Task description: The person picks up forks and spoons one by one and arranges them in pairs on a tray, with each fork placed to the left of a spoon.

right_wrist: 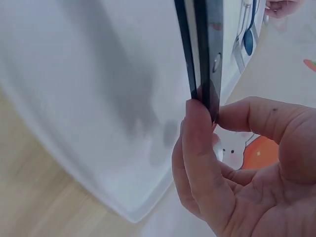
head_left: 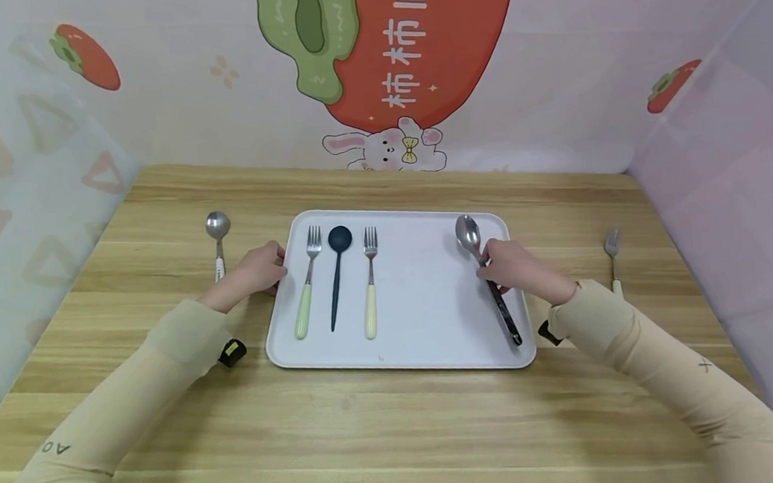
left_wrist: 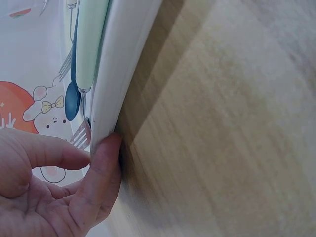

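Persimmon-printed walls point(head_left: 183, 121) surround a wood-grain table point(head_left: 400, 435), and on it sits a white rectangular tray point(head_left: 424, 299). From where I stand, the person's left hand point(head_left: 257, 269) pinches the tray's left rim, while the right hand point(head_left: 523, 265) grips a black-handled spoon point(head_left: 502, 312) above the tray's right side. Toward its left lie a green-handled fork point(head_left: 304, 311), a cream-handled fork point(head_left: 370, 310) and, between them, a slim black spoon point(head_left: 340, 239). Outside the tray, a white-handled spoon point(head_left: 218, 225) lies left, a pale-handled fork point(head_left: 612, 243) right.
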`<action>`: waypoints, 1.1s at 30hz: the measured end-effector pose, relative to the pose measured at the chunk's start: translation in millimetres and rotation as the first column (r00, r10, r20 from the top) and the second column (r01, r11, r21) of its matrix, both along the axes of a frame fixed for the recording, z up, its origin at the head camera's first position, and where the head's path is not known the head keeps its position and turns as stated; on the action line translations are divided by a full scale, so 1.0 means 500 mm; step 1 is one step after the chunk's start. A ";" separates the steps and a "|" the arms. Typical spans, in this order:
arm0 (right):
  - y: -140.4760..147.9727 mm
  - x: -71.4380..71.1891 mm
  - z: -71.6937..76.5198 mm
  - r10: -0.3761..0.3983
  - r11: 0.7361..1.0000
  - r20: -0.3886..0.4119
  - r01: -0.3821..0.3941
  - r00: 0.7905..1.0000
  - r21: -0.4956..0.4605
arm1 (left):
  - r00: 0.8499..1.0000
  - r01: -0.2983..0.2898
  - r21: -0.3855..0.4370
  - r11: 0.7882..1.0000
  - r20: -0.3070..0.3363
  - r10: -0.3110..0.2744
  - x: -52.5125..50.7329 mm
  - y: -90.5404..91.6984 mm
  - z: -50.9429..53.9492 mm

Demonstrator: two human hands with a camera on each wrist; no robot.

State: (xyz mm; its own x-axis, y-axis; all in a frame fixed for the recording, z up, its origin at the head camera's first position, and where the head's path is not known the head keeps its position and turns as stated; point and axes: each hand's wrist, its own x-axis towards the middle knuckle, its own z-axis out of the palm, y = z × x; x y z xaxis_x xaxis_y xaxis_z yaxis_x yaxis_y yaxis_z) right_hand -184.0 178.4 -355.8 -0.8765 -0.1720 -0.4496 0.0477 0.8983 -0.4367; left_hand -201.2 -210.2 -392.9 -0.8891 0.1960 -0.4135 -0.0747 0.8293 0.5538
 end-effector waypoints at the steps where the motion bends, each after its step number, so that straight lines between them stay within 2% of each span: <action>1: -0.005 0.000 -0.002 -0.009 1.000 0.009 0.009 1.000 -0.009 | 1.000 0.000 0.001 1.000 0.000 0.000 0.000 0.001 0.000; 10: -0.049 0.004 -0.019 -0.091 0.990 0.064 0.097 0.994 -0.098 | 1.000 0.002 -0.003 1.000 0.002 -0.002 0.002 0.001 0.003; 16: -0.081 0.009 -0.016 -0.102 0.981 0.104 0.118 0.989 -0.153 | 1.000 0.000 -0.011 1.000 0.007 0.000 0.001 -0.001 0.004; 33: -0.140 -0.005 -0.030 -0.111 0.961 0.103 0.133 0.988 -0.241 | 1.000 0.005 -0.011 1.000 0.005 -0.005 -0.001 0.002 0.008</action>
State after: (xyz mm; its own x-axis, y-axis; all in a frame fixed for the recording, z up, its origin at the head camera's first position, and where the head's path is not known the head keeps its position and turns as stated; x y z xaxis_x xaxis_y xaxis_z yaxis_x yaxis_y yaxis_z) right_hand -186.7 108.4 -370.8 -0.8565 -0.1817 -0.4831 0.1983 0.7483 -0.6330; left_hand -201.5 -209.1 -389.2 -0.8858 0.1960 -0.4205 -0.0734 0.8358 0.5441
